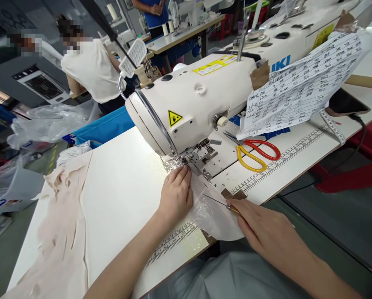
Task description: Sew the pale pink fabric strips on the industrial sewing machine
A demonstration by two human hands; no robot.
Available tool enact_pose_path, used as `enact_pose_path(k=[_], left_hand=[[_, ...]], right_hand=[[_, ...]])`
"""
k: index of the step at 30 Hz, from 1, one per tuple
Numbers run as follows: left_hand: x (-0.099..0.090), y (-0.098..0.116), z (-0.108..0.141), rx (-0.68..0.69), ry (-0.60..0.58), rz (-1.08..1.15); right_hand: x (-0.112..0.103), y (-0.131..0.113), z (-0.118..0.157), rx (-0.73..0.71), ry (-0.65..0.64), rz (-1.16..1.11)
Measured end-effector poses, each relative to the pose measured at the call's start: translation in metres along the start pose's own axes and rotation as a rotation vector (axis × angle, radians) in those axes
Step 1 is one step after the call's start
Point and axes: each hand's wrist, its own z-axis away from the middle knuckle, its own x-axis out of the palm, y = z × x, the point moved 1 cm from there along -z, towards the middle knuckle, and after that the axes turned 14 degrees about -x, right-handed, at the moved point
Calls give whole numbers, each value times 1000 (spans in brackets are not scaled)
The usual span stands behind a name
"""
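Observation:
My left hand [177, 192] is closed at the sewing machine's [186, 99] presser foot, its fingertips pressed together on a thin pale piece of fabric [218, 222]. From under that hand the fabric spreads toward the table's front edge and hangs slightly over it. In my right hand [260, 222] is an awl [228, 207] with a thin metal shaft and a wooden handle. Its tip points left, over the fabric. The needle and the fabric edge beneath my left fingertips are hidden.
Scissors [260, 155] with red and yellow handles lie right of the machine bed. Handwritten sheets [301, 91] hang off the machine, near a phone [348, 103]. Pale fabric pieces [64, 211] lie along the table's left side. Other people work behind.

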Motion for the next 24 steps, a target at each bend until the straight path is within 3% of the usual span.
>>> enact_pose_path(k=[15,24], left_hand=[[-6,12,4,-5,-33,-207],[-9,11,3,8,-48,-142]], right_hand=[[2,0,-11,-30,-63,46],[2,-1,-23,-25,-71,23]])
